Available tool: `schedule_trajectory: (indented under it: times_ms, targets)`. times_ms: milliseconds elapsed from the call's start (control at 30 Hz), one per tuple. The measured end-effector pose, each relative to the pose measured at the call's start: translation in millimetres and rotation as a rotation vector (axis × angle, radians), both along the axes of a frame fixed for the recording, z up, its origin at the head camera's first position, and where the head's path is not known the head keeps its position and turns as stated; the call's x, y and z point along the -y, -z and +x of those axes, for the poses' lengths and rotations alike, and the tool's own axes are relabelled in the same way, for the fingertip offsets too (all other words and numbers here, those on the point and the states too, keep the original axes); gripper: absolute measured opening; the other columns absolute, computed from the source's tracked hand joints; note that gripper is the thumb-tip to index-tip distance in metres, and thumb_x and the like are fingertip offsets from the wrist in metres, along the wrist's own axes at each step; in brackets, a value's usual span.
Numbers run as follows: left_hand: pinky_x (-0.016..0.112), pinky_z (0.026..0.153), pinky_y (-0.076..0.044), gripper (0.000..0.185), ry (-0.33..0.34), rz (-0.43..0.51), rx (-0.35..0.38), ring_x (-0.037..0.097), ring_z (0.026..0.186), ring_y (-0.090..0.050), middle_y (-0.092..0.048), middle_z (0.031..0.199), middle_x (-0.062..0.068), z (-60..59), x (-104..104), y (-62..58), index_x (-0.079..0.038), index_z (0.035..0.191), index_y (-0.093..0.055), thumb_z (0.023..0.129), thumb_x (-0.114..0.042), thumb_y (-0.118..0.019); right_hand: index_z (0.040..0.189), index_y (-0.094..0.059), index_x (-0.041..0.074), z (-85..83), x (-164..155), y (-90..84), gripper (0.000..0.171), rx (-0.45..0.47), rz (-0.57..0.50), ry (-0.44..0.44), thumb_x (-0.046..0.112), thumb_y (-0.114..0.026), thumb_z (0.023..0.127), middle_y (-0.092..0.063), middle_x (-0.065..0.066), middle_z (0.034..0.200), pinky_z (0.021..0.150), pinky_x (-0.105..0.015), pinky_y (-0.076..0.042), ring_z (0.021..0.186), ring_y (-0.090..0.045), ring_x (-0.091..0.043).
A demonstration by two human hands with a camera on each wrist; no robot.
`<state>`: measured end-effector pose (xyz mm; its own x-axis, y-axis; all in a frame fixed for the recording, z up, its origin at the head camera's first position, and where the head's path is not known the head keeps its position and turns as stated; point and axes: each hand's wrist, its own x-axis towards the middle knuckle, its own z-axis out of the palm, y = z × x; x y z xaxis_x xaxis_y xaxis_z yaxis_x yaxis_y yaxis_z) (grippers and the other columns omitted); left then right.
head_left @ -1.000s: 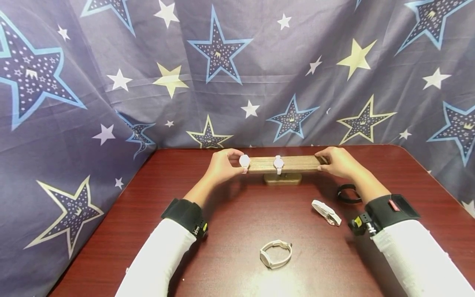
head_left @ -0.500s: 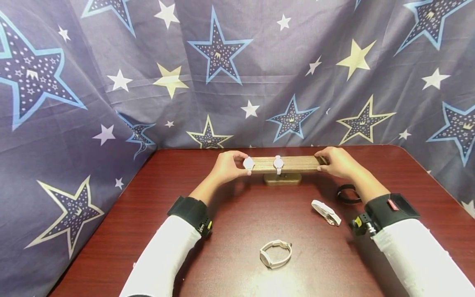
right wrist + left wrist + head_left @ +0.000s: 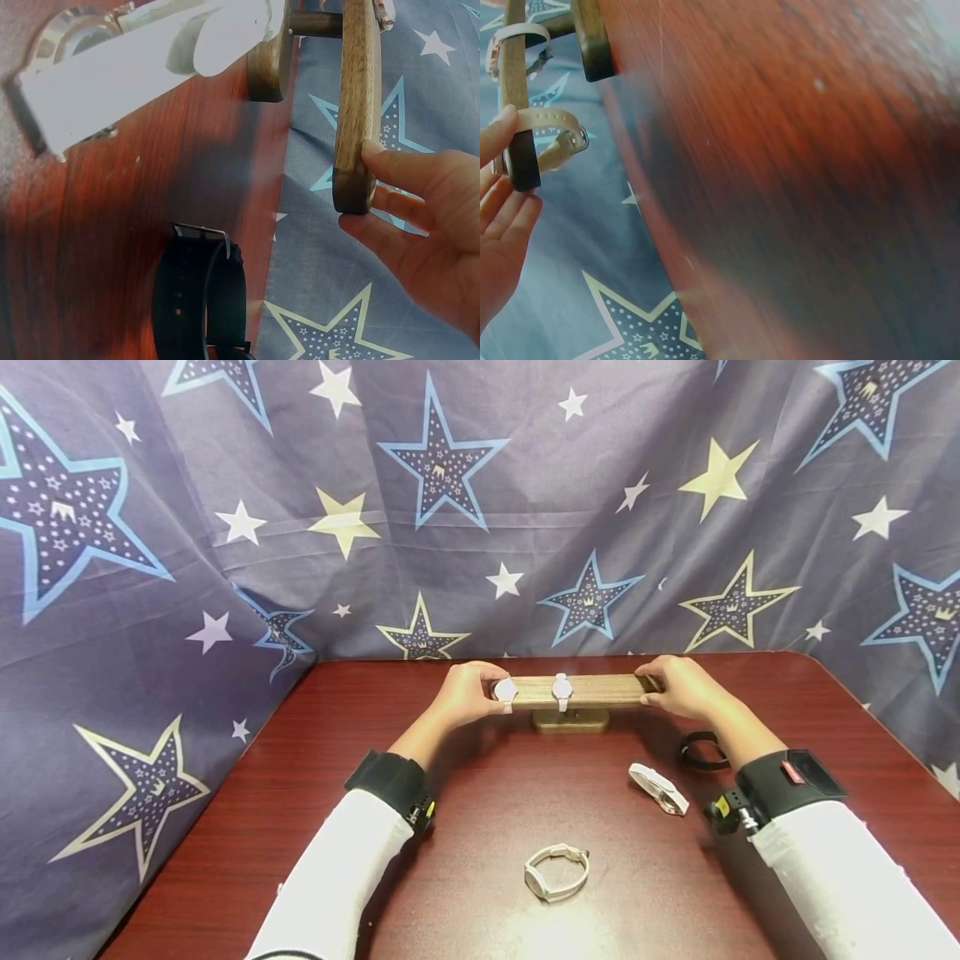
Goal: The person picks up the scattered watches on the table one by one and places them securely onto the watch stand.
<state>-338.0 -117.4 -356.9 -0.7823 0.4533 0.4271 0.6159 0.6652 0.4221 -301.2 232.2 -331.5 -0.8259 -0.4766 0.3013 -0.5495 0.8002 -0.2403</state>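
Star-print cloth (image 3: 487, 410) behind; dark-red table (image 3: 465, 802) below. Wooden watch stand (image 3: 611, 690) at table's far side, bar level above its base. Right hand (image 3: 681, 683) grips bar's right end, thumb and fingers on it. Left hand (image 3: 465, 693) pinches left-end watch (image 3: 506, 690), strap looped round bar's left end. Mid-bar watch (image 3: 562, 689), dial toward camera. On table: looped white watch (image 3: 536, 882) nearest camera, folded white watch (image 3: 660, 790) right of it, black strap (image 3: 180, 300) just beside right forearm.

Grey-blue cloth backdrop (image 3: 525, 535) printed with stars, soft folds; reddish wood-grain table (image 3: 465, 810), pale glare (image 3: 558, 935)
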Motion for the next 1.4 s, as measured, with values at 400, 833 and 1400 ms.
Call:
schedule_trajectory:
  times_ms: [400,833,1400]
  targets:
    - [0.032,0.091,-0.05,0.048,0.021,-0.044,-0.051,0.023,0.101,-0.065,-0.072,0.105,0.011,-0.8,-13,-1.2,-0.003,0.105,-0.074,0.062,-0.015,-0.091,0.107,-0.066,-0.011,-0.7,-1,1.2,0.035,-0.015,0.015,-0.013,0.003,-0.078,0.078,-0.067,-0.024,0.101,0.081,-0.051,-0.049,0.094,-0.063,-0.039]
    - [0.03,0.092,-0.049,0.047,0.051,-0.089,-0.118,0.021,0.101,-0.065,-0.072,0.102,0.008,-2.3,-36,2.2,-0.003,0.103,-0.074,0.062,-0.017,-0.092,0.108,-0.066,-0.011,-1.8,-2,3.2,0.035,-0.008,0.01,-0.007,0.003,-0.077,0.078,-0.067,-0.023,0.1,0.081,-0.051,-0.049,0.093,-0.063,-0.037]
    - [0.033,0.092,-0.049,0.047,-0.008,-0.187,-0.165,0.019,0.103,-0.064,-0.071,0.108,0.004,6.5,-50,1.1,-0.008,0.106,-0.074,0.064,-0.021,-0.092,0.11,-0.065,-0.011,-2.4,-3,4.2,0.036,-0.001,0.005,0.01,0.002,-0.076,0.078,-0.067,-0.024,0.101,0.082,-0.051,-0.049,0.094,-0.063,-0.038]
